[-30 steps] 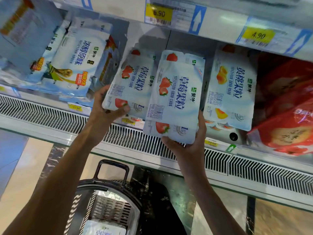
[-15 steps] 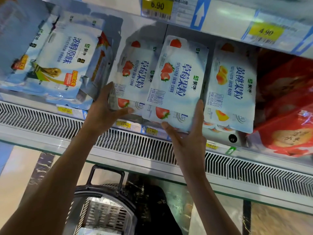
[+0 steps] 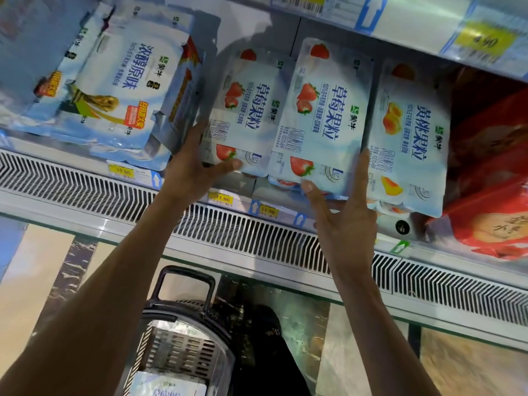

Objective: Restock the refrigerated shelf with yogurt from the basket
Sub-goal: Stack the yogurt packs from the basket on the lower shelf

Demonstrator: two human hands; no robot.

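Observation:
Two strawberry yogurt packs lean side by side on the refrigerated shelf (image 3: 85,178). My left hand (image 3: 191,170) grips the lower left corner of the left strawberry pack (image 3: 251,115), thumb across its front. The right strawberry pack (image 3: 328,118) is held at its lower right corner by my right hand (image 3: 345,221), with the thumb under its bottom edge and the fingers up its right side. The black basket (image 3: 160,312) stands on the floor below, with another yogurt pack (image 3: 168,387) inside.
A plain yogurt multipack (image 3: 125,92) sits to the left, and a peach yogurt pack (image 3: 414,132) touches my right fingers. Red packages (image 3: 491,172) fill the far right. A shelf with price tags (image 3: 483,41) hangs overhead. A vent grille (image 3: 257,235) runs along the case front.
Both hands have lifted and pushed the two strawberry packs back onto the shelf. The right pack now stands level beside the left one.

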